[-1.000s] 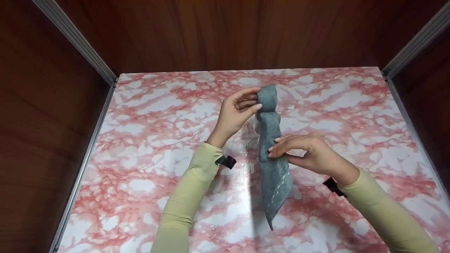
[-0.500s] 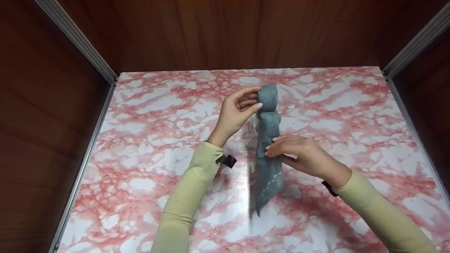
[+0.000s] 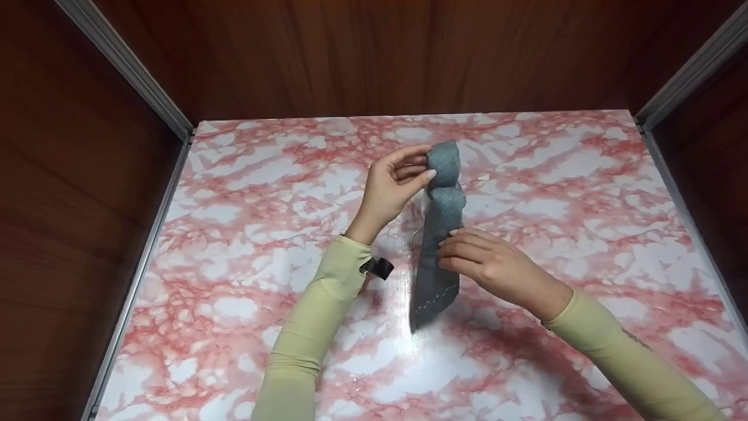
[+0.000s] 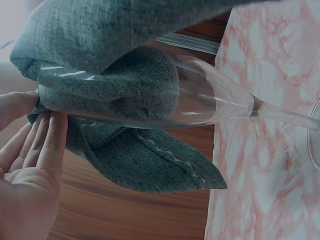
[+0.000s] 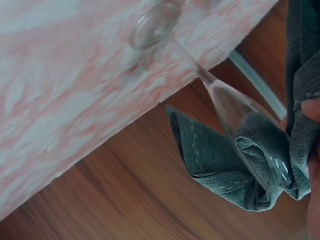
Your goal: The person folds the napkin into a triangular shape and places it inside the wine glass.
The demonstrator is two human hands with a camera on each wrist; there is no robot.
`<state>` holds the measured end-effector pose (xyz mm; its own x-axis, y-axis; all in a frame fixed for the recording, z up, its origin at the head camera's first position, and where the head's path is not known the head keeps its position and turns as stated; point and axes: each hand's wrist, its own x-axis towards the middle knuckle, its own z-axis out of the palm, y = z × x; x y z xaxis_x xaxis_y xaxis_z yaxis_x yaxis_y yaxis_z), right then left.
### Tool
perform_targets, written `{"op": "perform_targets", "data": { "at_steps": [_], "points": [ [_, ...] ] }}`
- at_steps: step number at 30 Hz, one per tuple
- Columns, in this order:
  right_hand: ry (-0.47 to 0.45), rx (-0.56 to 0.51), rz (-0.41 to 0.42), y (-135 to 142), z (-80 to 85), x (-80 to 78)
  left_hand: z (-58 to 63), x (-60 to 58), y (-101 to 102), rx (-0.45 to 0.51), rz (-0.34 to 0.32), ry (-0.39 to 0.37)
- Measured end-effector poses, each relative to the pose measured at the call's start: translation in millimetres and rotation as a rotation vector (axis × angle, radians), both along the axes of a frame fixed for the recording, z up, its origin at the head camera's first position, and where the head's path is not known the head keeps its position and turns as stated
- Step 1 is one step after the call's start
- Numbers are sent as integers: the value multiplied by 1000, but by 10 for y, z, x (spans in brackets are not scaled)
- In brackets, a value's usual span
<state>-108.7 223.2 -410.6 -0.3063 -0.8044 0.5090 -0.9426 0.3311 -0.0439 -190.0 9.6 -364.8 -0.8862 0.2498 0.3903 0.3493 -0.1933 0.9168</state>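
A grey-green cloth napkin [image 3: 447, 164] with a white zigzag stitch is tucked into a clear champagne flute [image 4: 200, 95]. Its folds spill over the rim on both sides. The flute stands upright, its round foot [image 5: 156, 25] on the table. My left hand [image 3: 394, 181] pinches the napkin at the rim between thumb and fingers. Lower down, my right hand [image 3: 497, 266] holds the long hanging part of the napkin, fingers on its outer face. In the head view the napkin hides most of the glass.
The table [image 3: 263, 292] has a red and white marbled top. Dark wood panels [image 3: 362, 58] with grey metal corner strips [image 3: 134, 70] wall it in at the back and sides. A black wrist camera [image 3: 380, 268] sits at the left cuff.
My right hand has moved left and turned, swinging the napkin's hanging end left and bringing its tip higher in the view. My left hand has stayed at the rim.
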Motion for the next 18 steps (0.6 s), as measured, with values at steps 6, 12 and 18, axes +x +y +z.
{"op": "perform_targets", "data": {
  "at_steps": [6,12,18],
  "points": [
    [-46,97,-11,44,-44,42,8,4,4,-14,12,3],
    [-153,-37,22,33,-22,85,-2,8,-1,-9,13,32],
    [-200,-422,-51,-112,183,120,-24,30,-45,-19,-21,11]
  ]
}}
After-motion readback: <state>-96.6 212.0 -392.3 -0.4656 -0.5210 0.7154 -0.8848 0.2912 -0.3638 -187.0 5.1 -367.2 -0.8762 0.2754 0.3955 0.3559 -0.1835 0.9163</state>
